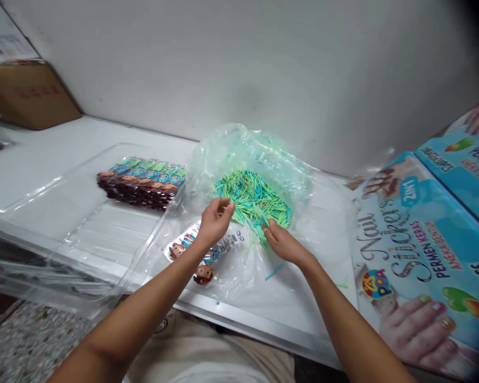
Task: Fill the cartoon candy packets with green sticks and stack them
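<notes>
Lying at the bag's (245, 144) near side in the head view, the sticks (259, 191) face the person, probably for easy picking by either hand. The right hand (282, 240) has thumb and fingers closed on a few, seemingly pinched lightly to keep them together. The left hand's (216, 219) thumb and fingertips nearly meet; whether they hold anything, I cannot tell. Loose packs (212, 256) lie below it, apparently within reach. Left, stacked packs (141, 183) fill the tray's (104, 234) far part, likely for tidiness.
</notes>
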A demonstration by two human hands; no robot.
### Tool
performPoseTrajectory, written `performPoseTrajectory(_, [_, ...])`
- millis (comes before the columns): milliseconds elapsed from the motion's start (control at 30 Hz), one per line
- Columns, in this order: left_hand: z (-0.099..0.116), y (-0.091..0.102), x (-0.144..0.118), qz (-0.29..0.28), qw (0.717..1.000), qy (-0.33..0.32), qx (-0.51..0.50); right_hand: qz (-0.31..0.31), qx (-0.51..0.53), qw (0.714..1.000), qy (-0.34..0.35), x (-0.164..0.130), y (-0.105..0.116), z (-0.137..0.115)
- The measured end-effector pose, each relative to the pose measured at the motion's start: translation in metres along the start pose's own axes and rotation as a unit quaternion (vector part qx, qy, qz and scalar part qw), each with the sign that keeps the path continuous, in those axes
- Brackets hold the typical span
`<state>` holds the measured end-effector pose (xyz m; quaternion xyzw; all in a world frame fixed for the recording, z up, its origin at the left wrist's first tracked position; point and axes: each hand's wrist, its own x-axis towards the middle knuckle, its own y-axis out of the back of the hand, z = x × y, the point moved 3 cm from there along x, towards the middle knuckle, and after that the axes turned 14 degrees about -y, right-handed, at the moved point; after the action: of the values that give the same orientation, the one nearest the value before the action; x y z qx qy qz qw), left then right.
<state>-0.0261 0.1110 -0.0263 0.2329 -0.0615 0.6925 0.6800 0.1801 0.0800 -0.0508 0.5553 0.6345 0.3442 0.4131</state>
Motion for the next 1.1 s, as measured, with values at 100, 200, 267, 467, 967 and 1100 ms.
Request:
performPoseTrajectory(100, [0.007,-0.030,0.011,-0.006,0.994,0.017,-0.109,0.003,0.009,0.999,0.038,-0.017,0.009,-0.010])
performPoseTrajectory(200, [0.018,-0.063,0.011,-0.028,0.979,0.025,-0.202,0.007,0.017,0.997,0.079,-0.029,0.017,-0.021])
performPoseTrajectory(267, [0.027,-0.080,0.006,-0.061,0.969,0.010,-0.241,-0.004,0.040,0.995,0.094,-0.033,0.021,-0.024])
performPoseTrajectory(467, [0.034,-0.091,-0.017,0.069,0.955,0.081,-0.278,0.004,0.384,0.923,-0.019,-0.031,0.019,-0.017])
performPoseTrajectory(967, [0.037,-0.081,-0.054,0.268,0.797,0.289,-0.458,0.109,0.703,0.698,-0.076,-0.058,-0.031,-0.054])
performPoseTrajectory(1100, [0.044,-0.072,-0.057,0.122,0.874,0.253,-0.396,0.101,0.613,0.780,-0.075,-0.070,-0.030,-0.052])
